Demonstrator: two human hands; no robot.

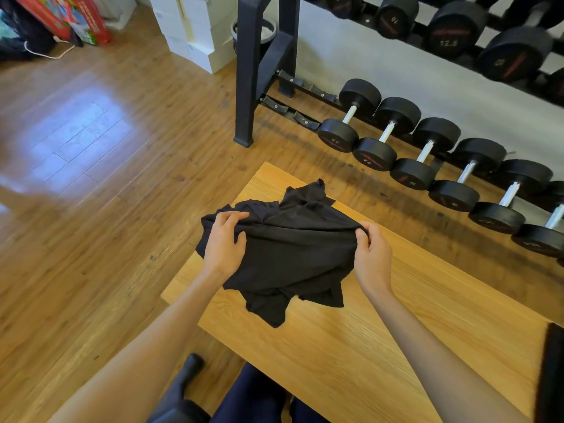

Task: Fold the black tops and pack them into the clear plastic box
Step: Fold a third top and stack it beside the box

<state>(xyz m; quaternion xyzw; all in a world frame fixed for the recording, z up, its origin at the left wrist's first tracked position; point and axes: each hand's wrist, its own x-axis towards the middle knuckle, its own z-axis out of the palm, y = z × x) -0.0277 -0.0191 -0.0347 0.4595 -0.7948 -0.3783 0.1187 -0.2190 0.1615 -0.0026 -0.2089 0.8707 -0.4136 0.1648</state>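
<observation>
Dark object (551,377) right of the black top (293,248) cut off by frame edge, unidentifiable; far-left floor (45,166) blurred; top's far folds hidden.

Your left hand (224,243) and right hand (373,257) gripping a crumpled black top (293,248) at either side — over the wooden table (396,331), dumbbells (406,141) racked beyond

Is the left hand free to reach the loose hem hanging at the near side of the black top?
Probably not yet: the left hand grips the black top at its left edge, as the right hand does opposite. Nothing blocks the hem on the wooden table; letting go comes first.
</observation>
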